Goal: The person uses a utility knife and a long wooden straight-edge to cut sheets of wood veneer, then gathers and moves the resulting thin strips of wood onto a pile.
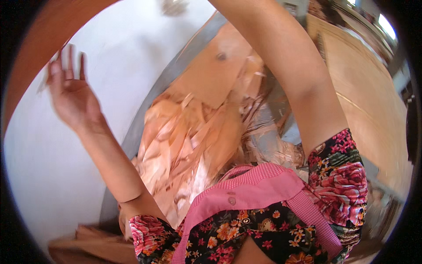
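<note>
From here I see the left hand (75, 99) raised at far left, fingers extended, closed on nothing I can make out; a brown surface (46, 42) lies just beyond its fingertips, contact unclear. The right arm (285, 53) reaches up, so I can't tell the right hand's grip. Thin brown sheets (184, 136) lie heaped between.

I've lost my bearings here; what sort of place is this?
Probably a workshop or store handling wood veneer, though blur leaves that unsure: a heap of thin tan sheets lies against a white wall, and a broad, flat pale-brown panel is at the right.
</note>
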Demonstrator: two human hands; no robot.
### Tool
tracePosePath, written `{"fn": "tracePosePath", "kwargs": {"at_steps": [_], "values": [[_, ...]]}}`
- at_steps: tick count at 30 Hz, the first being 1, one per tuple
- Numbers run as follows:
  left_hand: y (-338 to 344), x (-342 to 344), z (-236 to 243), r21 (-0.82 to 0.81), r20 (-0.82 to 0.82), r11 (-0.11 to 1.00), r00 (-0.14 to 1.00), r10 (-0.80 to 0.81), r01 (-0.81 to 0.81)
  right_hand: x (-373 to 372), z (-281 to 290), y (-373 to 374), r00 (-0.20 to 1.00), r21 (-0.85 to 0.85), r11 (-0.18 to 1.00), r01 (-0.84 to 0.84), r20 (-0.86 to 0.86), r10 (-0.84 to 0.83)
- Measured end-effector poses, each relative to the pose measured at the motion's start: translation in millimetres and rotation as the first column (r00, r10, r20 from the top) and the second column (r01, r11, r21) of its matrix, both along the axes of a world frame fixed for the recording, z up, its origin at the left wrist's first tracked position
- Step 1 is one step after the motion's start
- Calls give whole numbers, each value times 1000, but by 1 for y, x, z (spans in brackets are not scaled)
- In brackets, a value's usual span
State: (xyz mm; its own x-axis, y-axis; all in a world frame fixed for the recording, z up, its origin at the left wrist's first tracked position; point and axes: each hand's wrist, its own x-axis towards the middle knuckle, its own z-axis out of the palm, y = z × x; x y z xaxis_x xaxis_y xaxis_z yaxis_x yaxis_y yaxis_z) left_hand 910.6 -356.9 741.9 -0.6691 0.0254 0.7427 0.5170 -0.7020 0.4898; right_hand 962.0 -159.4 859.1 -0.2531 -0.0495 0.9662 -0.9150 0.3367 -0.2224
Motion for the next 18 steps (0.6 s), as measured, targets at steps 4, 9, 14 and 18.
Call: {"fn": "tracePosePath", "kwargs": {"at_steps": [4, 9, 14, 18], "values": [[84, -45, -135, -368, 467, 825, 853, -234, 428, 3, -70, 107, 665, 246, 627, 739, -118, -737], [152, -108, -299, -512, 652, 186, 520, -552, 839, 50, -167, 177, 146, 246, 21, 969, -502, -852], [237, -130, -316, 31, 679, -191, -161, -717, 981, 109, -197, 185, -155, 387, -264, 884, -292, -944], [288, -115, -301, 473, 622, -166, -461, -633, 865, 152, -235, 151, -254, 462, -345, 817, -248, -935]]}}
